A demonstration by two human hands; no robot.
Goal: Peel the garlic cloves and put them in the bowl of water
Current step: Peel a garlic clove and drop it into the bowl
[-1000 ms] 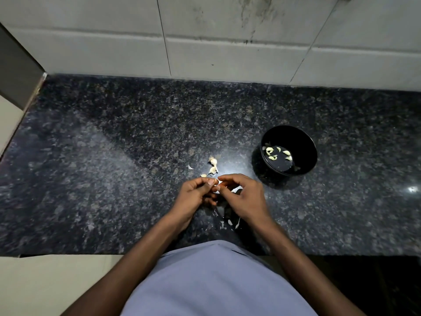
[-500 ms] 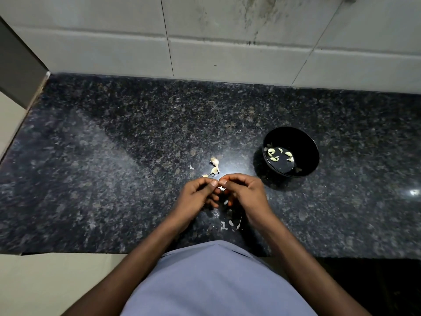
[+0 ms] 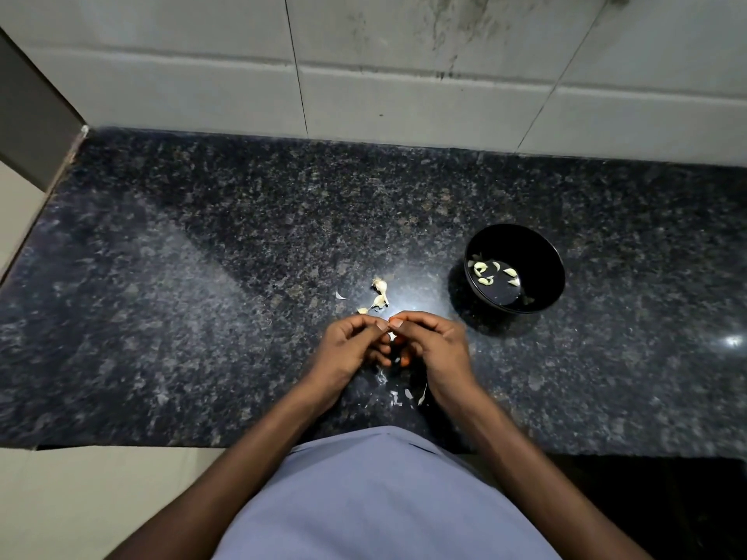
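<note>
Both hands, left hand [image 3: 347,349] and right hand [image 3: 434,349], pinch one small pale garlic clove [image 3: 391,336] mid-frame; the round black bowl [image 3: 541,284] of water sits right of them.

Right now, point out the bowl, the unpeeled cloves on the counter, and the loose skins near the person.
bowl [image 3: 545,256]: head view, inner far wall.
unpeeled cloves [image 3: 380,285]: head view, the upper clove's body.
skins [image 3: 409,394]: head view, one pale flake below the hands.
</note>
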